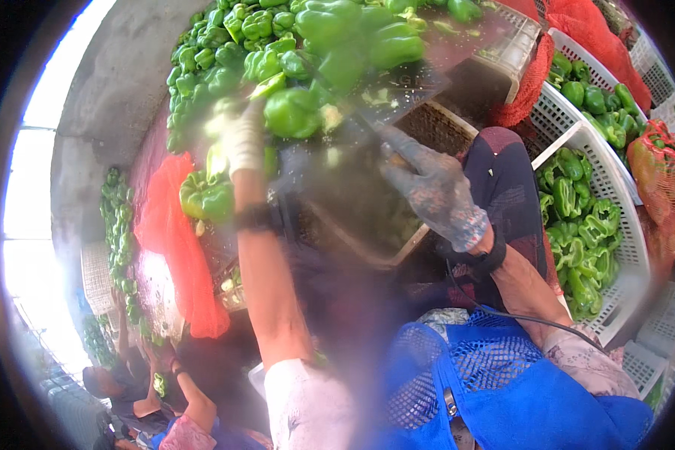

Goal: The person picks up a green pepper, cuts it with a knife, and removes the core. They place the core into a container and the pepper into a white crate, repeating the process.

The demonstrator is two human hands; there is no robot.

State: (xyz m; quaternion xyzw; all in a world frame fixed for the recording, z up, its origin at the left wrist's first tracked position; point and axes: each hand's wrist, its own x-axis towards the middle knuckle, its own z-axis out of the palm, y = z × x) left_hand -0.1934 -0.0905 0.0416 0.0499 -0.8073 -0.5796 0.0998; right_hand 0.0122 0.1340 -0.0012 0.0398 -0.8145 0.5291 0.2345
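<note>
Green bell peppers [292, 112] lie in a heap in front of me, some blurred by a smear on the view. My left hand [241, 142], in a pale glove, reaches to the heap's near edge. Its fingers are blurred beside pale green pepper pieces, so I cannot make out whether it grips one. A cut-looking pepper [206, 196] sits left of that wrist. My right hand [435, 191], in a stained grey patterned glove, is closed around the tan handle [399, 159] of what looks like a knife. Its dark, thin blade points toward the heap and is partly blurred.
An open crate [420, 241] stands below my hands. White crates [630, 259] of green peppers are at my right, beside a red mesh bag [661, 176] of peppers. Red netting [174, 247] hangs at left. Another person's arms [191, 394] work at lower left.
</note>
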